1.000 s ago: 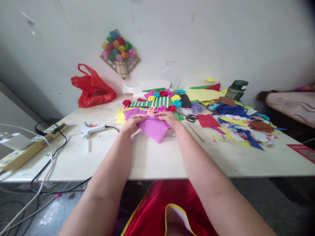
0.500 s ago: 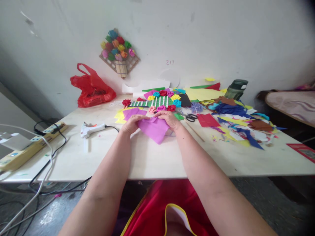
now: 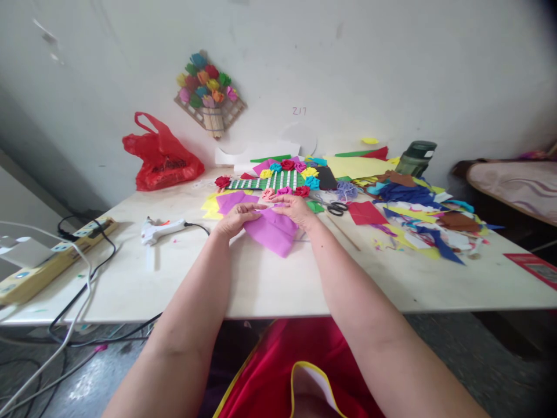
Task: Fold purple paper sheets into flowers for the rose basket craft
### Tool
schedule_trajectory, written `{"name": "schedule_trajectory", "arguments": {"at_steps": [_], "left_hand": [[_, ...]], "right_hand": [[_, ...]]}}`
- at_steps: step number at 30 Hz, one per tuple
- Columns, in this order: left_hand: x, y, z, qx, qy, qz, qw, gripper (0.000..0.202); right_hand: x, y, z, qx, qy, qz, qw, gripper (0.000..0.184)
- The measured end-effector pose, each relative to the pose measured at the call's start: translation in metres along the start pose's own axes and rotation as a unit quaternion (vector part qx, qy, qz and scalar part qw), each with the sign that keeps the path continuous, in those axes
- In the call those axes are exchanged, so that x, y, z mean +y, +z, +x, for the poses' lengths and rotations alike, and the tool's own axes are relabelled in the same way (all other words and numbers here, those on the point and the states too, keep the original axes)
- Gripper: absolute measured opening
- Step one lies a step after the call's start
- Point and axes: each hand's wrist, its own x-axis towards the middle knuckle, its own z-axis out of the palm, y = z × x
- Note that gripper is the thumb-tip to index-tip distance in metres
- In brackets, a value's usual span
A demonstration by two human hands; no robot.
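A purple sheet of crepe-like paper lies between my hands, one corner pointing down toward me. My left hand is closed on its upper left edge, thumb against fingers. On the upper right side my right hand grips the same sheet, its fingers reaching over the top edge. Just beyond the hands is a green and white guitar-shaped piece bordered by colourful paper roses. Another purple sheet rests over yellow paper behind my left hand.
A white glue gun with its cord lies left, near a power strip and loose cables. To the right are black scissors, a thin stick, red paper and heaped scraps. A red bag stands at the back.
The purple sheet's lower corner has shifted slightly right, and its upper edge sits a little differently between my fingers. Both hands stay in nearly the same place.
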Motion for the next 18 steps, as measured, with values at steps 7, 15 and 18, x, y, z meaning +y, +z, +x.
{"name": "schedule_trajectory", "arguments": {"at_steps": [7, 15, 18], "left_hand": [[0.0036, 0.0049, -0.0022, 0.002, 0.003, 0.094, 0.996, 0.029], [0.0025, 0.0013, -0.0017, 0.013, 0.016, 0.185, 0.983, 0.035], [0.0034, 0.0009, -0.0019, 0.003, 0.013, 0.188, 0.982, 0.035]], "right_hand": [[-0.0003, 0.0039, -0.0002, -0.009, -0.017, -0.038, 0.999, 0.025], [-0.0046, 0.0017, -0.0038, -0.019, -0.029, -0.107, 0.994, 0.031], [-0.0076, 0.0001, -0.0053, -0.004, -0.032, -0.119, 0.992, 0.037]]}}
